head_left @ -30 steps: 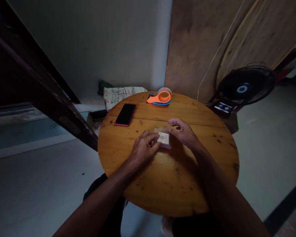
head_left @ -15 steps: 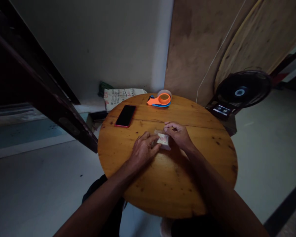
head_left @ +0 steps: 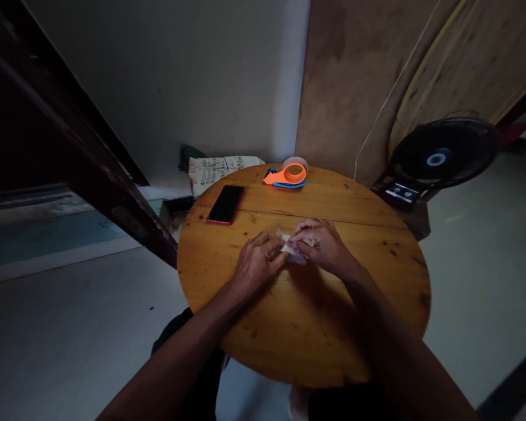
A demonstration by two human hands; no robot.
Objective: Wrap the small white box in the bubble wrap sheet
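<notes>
A small whitish box with clear plastic around it lies on the round wooden table. My left hand grips its left side, with the thumb at the near edge and the fingers over the far part. The fingertips of my right hand are closed in a pinch over the top of the box and cover much of it. What sits between those fingertips is too small to make out.
A phone with a red edge lies at the table's far left. An orange and blue tape dispenser stands at the far edge. Behind it is a printed sack. A dark fan stands beyond the table on the right.
My right hand has moved left, from the box's far right corner onto its top, covering the marking there. My left hand keeps its hold. The view has shifted slightly.
</notes>
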